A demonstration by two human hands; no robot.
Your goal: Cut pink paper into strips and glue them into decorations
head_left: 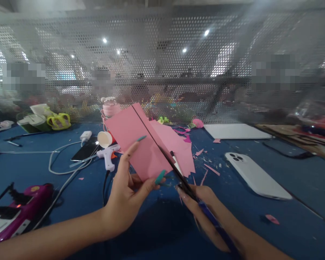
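Note:
My left hand [130, 191] pinches a folded sheet of pink paper [137, 144] by its lower edge, thumb in front and a finger across its face. A dark slit runs down the sheet toward the scissors. My right hand [206, 209] grips scissors [182, 178] with dark blades and a blue handle, somewhat blurred. Their blades point up and left and lie against the paper's right side; whether they are parted I cannot tell. Behind the held sheet, more pink paper [185, 155] lies on the table, with a black-and-white pen [176, 162] partly hidden by the blades.
On the blue table [78, 202], left, are a white glue gun [107, 157], a paper cup [105, 139], a black phone [85, 150], cables and a purple device [24, 211]. Right are a white phone [257, 175] and a white board [237, 131]. Pink scraps lie about. A perforated screen [162, 65] stands behind.

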